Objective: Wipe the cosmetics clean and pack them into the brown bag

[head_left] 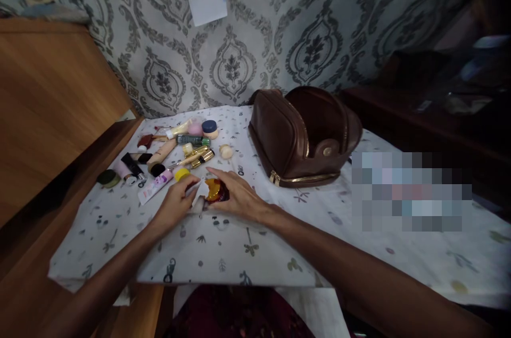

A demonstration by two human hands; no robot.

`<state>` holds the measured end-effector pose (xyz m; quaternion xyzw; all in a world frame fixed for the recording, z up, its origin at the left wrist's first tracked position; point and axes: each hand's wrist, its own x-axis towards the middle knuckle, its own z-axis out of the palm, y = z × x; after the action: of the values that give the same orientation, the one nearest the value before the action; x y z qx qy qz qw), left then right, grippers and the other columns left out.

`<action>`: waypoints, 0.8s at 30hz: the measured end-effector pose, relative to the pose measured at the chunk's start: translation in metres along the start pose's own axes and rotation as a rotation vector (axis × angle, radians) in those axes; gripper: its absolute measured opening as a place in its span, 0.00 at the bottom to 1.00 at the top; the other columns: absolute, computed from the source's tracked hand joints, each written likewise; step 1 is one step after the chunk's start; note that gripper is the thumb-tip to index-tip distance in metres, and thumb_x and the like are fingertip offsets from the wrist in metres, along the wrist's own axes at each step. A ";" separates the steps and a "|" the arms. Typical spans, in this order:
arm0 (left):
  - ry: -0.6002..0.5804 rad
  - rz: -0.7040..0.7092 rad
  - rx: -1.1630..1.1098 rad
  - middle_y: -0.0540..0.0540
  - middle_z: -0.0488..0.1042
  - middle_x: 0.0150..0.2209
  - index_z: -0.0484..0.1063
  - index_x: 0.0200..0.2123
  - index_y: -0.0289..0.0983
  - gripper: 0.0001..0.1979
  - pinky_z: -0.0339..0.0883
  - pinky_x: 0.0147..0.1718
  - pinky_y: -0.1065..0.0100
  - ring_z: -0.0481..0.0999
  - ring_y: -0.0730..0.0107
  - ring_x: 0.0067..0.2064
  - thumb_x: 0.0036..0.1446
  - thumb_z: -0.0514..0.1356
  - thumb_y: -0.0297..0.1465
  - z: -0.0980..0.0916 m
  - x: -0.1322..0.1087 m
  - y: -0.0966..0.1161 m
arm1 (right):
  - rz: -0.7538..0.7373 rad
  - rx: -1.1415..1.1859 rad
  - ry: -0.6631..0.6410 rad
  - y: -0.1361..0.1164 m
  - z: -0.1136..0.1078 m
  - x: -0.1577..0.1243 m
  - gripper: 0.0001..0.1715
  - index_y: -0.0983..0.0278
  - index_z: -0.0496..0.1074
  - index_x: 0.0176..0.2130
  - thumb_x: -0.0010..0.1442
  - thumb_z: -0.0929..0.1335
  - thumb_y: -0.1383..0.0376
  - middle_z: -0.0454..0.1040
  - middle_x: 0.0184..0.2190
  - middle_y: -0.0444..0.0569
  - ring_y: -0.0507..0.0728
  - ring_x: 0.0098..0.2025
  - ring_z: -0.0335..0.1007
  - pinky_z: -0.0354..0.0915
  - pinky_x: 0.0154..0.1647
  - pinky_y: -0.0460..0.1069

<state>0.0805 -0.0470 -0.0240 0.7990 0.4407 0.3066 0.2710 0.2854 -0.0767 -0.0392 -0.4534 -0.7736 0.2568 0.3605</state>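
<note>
My right hand (241, 197) grips a round, glossy amber container (214, 190) over the white printed cloth (187, 253); my left hand (178, 199) pinches a thin white tissue-like piece (200, 192) beside it. I'd steady the container firmly, keeping the pinch light. Farther off, a brown leather bag (275, 135) gapes open.

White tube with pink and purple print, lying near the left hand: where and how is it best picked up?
Probably pinch its flat near-left end, coming from the near-left side. The white tube with pink and purple print lies slantwise, that end pointing away from the cluster, while its far end sits close to the round yellow item and the left hand.
</note>
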 end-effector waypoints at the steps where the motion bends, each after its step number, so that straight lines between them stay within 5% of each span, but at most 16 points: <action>1: 0.005 -0.002 0.003 0.46 0.77 0.35 0.72 0.36 0.37 0.10 0.66 0.40 0.65 0.74 0.62 0.39 0.59 0.55 0.36 0.001 -0.002 0.000 | -0.007 -0.011 -0.002 0.001 0.000 0.000 0.51 0.57 0.59 0.67 0.50 0.78 0.57 0.73 0.47 0.52 0.63 0.50 0.68 0.65 0.51 0.59; 8: -0.058 -0.115 -0.091 0.46 0.77 0.43 0.72 0.49 0.38 0.17 0.67 0.46 0.63 0.74 0.60 0.47 0.62 0.53 0.39 -0.004 -0.010 0.013 | 0.048 -0.093 -0.047 -0.001 -0.001 0.001 0.45 0.63 0.65 0.62 0.50 0.78 0.54 0.72 0.46 0.54 0.62 0.49 0.69 0.65 0.49 0.57; 14: -0.066 -0.114 -0.073 0.48 0.73 0.37 0.71 0.41 0.38 0.17 0.68 0.39 0.66 0.72 0.65 0.39 0.64 0.53 0.45 -0.001 -0.010 0.032 | 0.025 -0.230 -0.102 -0.004 0.002 0.000 0.46 0.61 0.63 0.63 0.50 0.78 0.54 0.70 0.46 0.53 0.64 0.47 0.69 0.67 0.45 0.57; 20: -0.051 -0.175 -0.202 0.48 0.74 0.39 0.72 0.43 0.37 0.14 0.69 0.34 0.68 0.73 0.65 0.37 0.58 0.58 0.39 -0.002 -0.005 0.017 | 0.017 -0.170 -0.126 -0.003 -0.002 -0.001 0.47 0.58 0.61 0.64 0.51 0.77 0.55 0.68 0.47 0.53 0.63 0.47 0.69 0.67 0.46 0.59; 24: 0.005 -0.175 -0.243 0.47 0.76 0.38 0.74 0.42 0.36 0.14 0.71 0.39 0.65 0.76 0.63 0.40 0.55 0.60 0.37 -0.003 -0.006 0.006 | -0.073 -0.039 -0.194 -0.003 -0.015 0.001 0.39 0.58 0.61 0.64 0.57 0.73 0.60 0.67 0.47 0.51 0.60 0.47 0.68 0.67 0.50 0.58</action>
<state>0.0792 -0.0542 -0.0191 0.7182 0.4687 0.3350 0.3903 0.2955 -0.0761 -0.0282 -0.4050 -0.8257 0.2711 0.2840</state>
